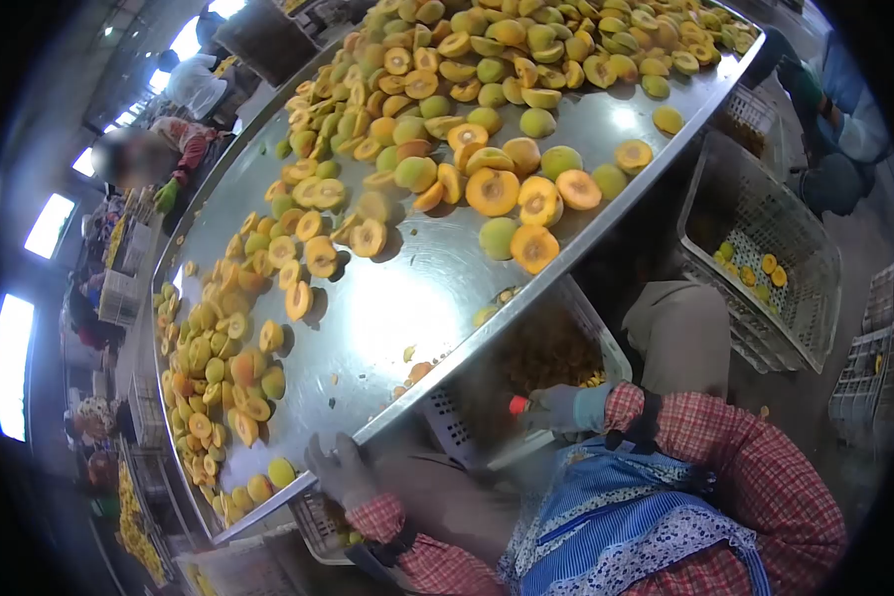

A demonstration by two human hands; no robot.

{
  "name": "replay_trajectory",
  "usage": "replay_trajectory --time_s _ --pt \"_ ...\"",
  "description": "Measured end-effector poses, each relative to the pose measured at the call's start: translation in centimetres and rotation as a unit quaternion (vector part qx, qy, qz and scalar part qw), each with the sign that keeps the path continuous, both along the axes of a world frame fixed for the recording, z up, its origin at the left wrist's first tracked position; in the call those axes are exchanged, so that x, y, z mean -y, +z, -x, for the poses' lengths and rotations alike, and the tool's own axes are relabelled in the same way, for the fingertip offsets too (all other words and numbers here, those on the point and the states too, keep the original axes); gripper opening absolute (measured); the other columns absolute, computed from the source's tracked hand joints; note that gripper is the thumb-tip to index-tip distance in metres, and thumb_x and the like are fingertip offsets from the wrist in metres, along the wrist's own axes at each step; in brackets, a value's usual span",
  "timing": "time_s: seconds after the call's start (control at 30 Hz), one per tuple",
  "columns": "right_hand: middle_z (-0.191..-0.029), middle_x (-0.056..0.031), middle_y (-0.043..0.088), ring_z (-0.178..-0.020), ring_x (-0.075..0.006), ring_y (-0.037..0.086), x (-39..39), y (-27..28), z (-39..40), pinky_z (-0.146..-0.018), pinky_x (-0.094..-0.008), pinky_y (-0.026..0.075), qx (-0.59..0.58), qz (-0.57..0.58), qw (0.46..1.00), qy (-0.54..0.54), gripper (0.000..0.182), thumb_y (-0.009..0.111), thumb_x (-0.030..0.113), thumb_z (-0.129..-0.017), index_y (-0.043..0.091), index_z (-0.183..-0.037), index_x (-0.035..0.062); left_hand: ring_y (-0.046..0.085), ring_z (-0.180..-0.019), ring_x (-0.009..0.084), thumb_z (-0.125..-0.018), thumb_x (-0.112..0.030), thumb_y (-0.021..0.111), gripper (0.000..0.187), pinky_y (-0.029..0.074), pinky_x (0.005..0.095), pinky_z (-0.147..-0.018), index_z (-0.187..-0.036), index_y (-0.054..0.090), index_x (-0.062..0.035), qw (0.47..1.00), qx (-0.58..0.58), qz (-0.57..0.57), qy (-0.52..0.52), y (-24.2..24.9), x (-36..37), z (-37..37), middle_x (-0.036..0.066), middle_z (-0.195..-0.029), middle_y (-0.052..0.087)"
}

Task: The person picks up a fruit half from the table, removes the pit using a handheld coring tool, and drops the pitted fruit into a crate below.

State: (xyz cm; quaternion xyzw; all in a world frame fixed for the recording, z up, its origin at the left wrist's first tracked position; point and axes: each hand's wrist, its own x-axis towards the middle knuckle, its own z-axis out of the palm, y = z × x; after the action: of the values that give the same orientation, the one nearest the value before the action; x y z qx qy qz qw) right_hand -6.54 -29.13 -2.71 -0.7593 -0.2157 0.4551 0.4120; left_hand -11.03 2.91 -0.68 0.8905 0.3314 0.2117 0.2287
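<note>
Right hand (561, 407): gray glove, fingers curled round a red-tipped item (518, 404), rest hidden, by a perforated plastic crate (450, 425) of brown bits. Left hand (343, 474): gray glove at tray rim, blurry, can't tell if gripping. Fruit (492, 192): round, smooth, yellow-green skins, many cut halves with orange flesh, heaped across a shiny metal tray (392, 323). Beyond: gray floor, bright windows (13, 368), other workers (194, 87).

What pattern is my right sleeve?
The right sleeve is red-and-white check, best seen in the head view.
</note>
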Motion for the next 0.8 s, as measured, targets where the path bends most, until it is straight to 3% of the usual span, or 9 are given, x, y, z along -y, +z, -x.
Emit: replay_trajectory --time_s 0.13,0.2,0.27,0.33,0.4,0.5,0.7,0.73,0.8 --pt "-0.092 -0.0175 0.057 -0.079 -0.0329 0.059 0.4 0.4 -0.3 -0.070 -0.0391 0.048 -0.065 -0.003 0.998 -0.024 0.031 0.056 0.007 -0.071 0.053 -0.102 0.0024 0.054 -0.095 0.0245 -0.082 -0.027 0.058 0.039 0.043 0.0302 -0.082 -0.109 0.054 0.0006 0.985 -0.115 -0.113 0.054 4.9 1.6 0.6 0.017 -0.109 0.054" --pt "-0.091 -0.0168 0.056 -0.078 -0.0294 0.059 0.5 0.3 -0.4 -0.067 -0.0377 0.049 -0.063 -0.009 0.998 -0.018 0.035 0.061 0.007 -0.068 0.052 -0.102 0.0036 0.053 -0.103 0.0293 -0.076 -0.012 0.062 0.034 0.043 0.0343 -0.084 -0.107 0.056 0.0006 0.983 0.045 -0.170 -0.044 7.6 3.4 -2.6 0.019 -0.106 0.057" --pt "-0.091 -0.0167 0.055 -0.077 -0.0275 0.059 0.6 0.9 -0.5 -0.063 -0.0361 0.049 -0.058 -0.012 0.998 -0.012 0.035 0.062 0.009 -0.069 0.052 -0.102 0.0041 0.053 -0.104 0.0277 -0.072 -0.006 0.065 0.039 0.043 0.0332 -0.086 -0.109 0.055 -0.0005 0.960 0.099 -0.090 -0.248 8.1 5.7 -7.2 0.017 -0.111 0.055" --pt "-0.091 -0.0167 0.055 -0.076 -0.0256 0.060 0.5 1.0 -0.7 -0.060 -0.0346 0.050 -0.049 -0.015 0.999 -0.006 0.036 0.063 0.012 -0.069 0.051 -0.102 0.0047 0.052 -0.106 0.0265 -0.069 -0.005 0.067 0.044 0.042 0.0343 -0.089 -0.111 0.055 -0.0038 0.848 0.120 -0.049 -0.513 7.5 10.2 -13.1 0.015 -0.115 0.053" --pt "-0.076 -0.0116 0.054 -0.059 -0.0204 0.057 0.5 0.5 -0.8 -0.050 -0.0310 0.047 -0.143 0.002 0.988 -0.064 0.031 0.053 0.026 -0.080 0.051 -0.102 0.0038 0.046 -0.111 0.0308 -0.068 -0.010 0.068 0.050 0.040 0.0348 -0.091 -0.116 0.053 -0.0133 0.773 0.029 0.008 -0.633 6.3 15.0 -17.8 0.015 -0.121 0.047" --pt "-0.059 -0.0066 0.052 -0.046 -0.0163 0.053 0.9 0.2 -0.5 -0.042 -0.0298 0.045 -0.169 0.000 0.978 -0.124 0.036 0.045 0.036 -0.087 0.051 -0.097 0.0023 0.043 -0.114 0.0308 -0.066 -0.016 0.068 0.051 0.038 0.0352 -0.094 -0.114 0.053 -0.0170 0.714 -0.132 -0.041 -0.686 2.0 18.8 -23.3 0.007 -0.123 0.047" --pt "-0.065 -0.0091 0.055 -0.054 -0.0179 0.057 1.0 1.5 -0.9 -0.047 -0.0307 0.046 -0.169 0.040 0.970 -0.169 0.033 0.048 0.033 -0.086 0.051 -0.095 0.0019 0.051 -0.103 0.0274 -0.070 -0.014 0.063 0.044 0.045 0.0340 -0.086 -0.113 0.053 -0.0151 0.750 -0.172 -0.169 -0.617 2.7 17.6 -23.2 0.007 -0.116 0.052" --pt "-0.065 -0.0091 0.055 -0.054 -0.0179 0.057 1.2 1.6 -0.9 -0.047 -0.0307 0.046 -0.165 0.038 0.972 -0.164 0.033 0.048 0.033 -0.086 0.051 -0.095 0.0019 0.054 -0.097 0.0269 -0.072 -0.014 0.059 0.042 0.047 0.0342 -0.080 -0.113 0.051 -0.0111 0.813 -0.137 0.051 -0.563 1.8 15.1 -22.7 0.011 -0.114 0.053" --pt "-0.073 -0.0117 0.057 -0.068 -0.0199 0.059 1.5 1.7 -0.7 -0.059 -0.0314 0.049 -0.035 -0.051 0.989 -0.138 0.030 0.050 0.028 -0.085 0.051 -0.096 0.0006 0.058 -0.089 0.0273 -0.075 -0.016 0.053 0.043 0.052 0.0353 -0.071 -0.116 0.047 -0.0034 0.811 -0.025 0.345 -0.471 3.0 12.3 -19.8 0.017 -0.110 0.053"
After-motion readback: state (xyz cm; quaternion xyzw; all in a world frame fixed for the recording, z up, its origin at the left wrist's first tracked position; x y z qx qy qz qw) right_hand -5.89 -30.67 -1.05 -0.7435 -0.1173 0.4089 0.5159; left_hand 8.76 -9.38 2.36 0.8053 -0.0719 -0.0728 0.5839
